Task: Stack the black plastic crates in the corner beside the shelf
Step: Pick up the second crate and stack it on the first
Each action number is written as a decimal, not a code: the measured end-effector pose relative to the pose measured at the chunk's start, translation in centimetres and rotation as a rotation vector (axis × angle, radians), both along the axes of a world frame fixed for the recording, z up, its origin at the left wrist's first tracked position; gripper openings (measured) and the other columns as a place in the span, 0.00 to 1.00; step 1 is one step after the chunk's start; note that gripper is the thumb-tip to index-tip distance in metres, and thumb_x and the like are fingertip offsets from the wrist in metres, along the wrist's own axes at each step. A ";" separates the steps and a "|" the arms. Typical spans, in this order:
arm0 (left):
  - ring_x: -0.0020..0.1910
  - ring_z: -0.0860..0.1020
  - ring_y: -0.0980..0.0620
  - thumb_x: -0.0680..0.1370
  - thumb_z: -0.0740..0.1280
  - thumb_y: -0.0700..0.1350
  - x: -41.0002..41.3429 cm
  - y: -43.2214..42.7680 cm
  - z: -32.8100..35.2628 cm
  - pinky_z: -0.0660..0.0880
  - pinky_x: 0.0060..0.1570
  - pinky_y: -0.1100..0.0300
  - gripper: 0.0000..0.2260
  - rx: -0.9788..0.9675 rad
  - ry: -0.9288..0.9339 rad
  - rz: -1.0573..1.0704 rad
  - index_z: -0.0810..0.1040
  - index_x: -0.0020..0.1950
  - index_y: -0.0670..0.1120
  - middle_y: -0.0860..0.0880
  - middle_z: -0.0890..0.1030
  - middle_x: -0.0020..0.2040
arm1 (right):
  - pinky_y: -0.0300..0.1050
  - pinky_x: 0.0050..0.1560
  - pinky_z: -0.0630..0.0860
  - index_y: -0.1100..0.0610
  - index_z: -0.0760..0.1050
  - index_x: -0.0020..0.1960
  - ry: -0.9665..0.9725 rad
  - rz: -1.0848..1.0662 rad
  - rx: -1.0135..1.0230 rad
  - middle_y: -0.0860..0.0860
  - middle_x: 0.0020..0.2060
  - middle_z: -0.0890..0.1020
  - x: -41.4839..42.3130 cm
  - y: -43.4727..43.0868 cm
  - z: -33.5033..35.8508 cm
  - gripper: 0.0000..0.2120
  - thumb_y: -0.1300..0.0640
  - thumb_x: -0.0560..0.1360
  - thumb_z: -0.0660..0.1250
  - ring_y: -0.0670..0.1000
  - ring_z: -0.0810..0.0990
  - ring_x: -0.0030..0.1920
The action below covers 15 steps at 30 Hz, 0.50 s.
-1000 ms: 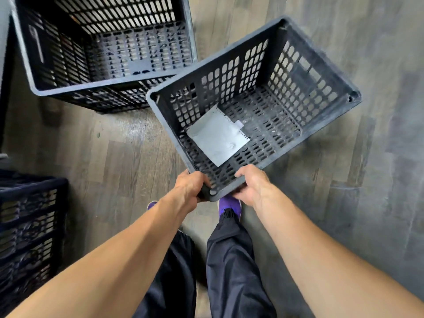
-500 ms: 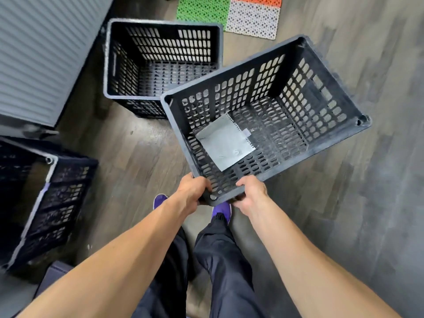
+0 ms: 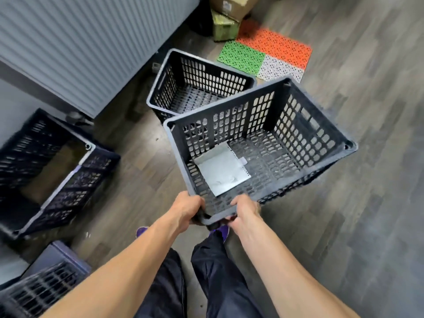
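I hold a black perforated plastic crate in the air in front of me, tilted, with a grey sheet of paper lying on its bottom. My left hand and my right hand both grip the crate's near corner rim. A second black crate stands upright on the floor just behind it, beside a grey ribbed panel. A third crate sits at the left, and a fourth shows at the bottom left corner.
Green, orange and white perforated floor mats lie at the back, with cardboard boxes behind them. Grey wood-look floor stretches to the right. My legs and purple shoes are below the held crate.
The view has tilted up and back: the floor crate now appears farther away, and the mats, boxes and left crates have come into view. Both hands keep their grip on the held crate.
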<state>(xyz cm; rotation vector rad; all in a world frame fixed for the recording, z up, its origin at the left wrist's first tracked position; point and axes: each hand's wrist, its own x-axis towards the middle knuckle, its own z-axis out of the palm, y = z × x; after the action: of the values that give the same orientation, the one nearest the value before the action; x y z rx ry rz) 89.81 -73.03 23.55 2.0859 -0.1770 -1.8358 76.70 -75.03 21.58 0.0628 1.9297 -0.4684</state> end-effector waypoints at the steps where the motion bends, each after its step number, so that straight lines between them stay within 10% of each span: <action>1: 0.30 0.76 0.44 0.72 0.63 0.27 0.7 0.7 0.5 0.80 0.33 0.49 0.08 -0.001 -0.005 0.011 0.73 0.43 0.40 0.42 0.76 0.35 | 0.49 0.36 0.76 0.63 0.71 0.52 0.009 0.003 0.000 0.61 0.43 0.76 0.7 0.6 0.5 0.14 0.70 0.67 0.59 0.57 0.73 0.34; 5: 0.29 0.75 0.46 0.72 0.62 0.27 4.6 2.2 1.7 0.77 0.27 0.54 0.09 -0.013 -0.017 0.025 0.73 0.40 0.41 0.43 0.76 0.33 | 0.71 0.50 0.78 0.62 0.68 0.46 0.013 0.026 0.001 0.62 0.44 0.76 4.7 2.4 2.5 0.10 0.71 0.67 0.60 0.60 0.75 0.38; 15: 0.34 0.79 0.43 0.71 0.61 0.26 17.4 4.2 5.4 0.77 0.23 0.56 0.12 -0.098 0.000 0.045 0.77 0.47 0.40 0.40 0.80 0.40 | 0.71 0.52 0.76 0.62 0.67 0.42 -0.045 0.065 -0.052 0.61 0.40 0.76 17.1 4.2 7.2 0.08 0.72 0.67 0.60 0.61 0.75 0.37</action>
<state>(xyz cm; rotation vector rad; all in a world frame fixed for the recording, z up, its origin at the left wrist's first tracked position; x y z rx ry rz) 107.17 -68.83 28.99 2.0072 -0.2137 -1.7648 93.78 -70.82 28.77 -0.0229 1.8688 -0.4690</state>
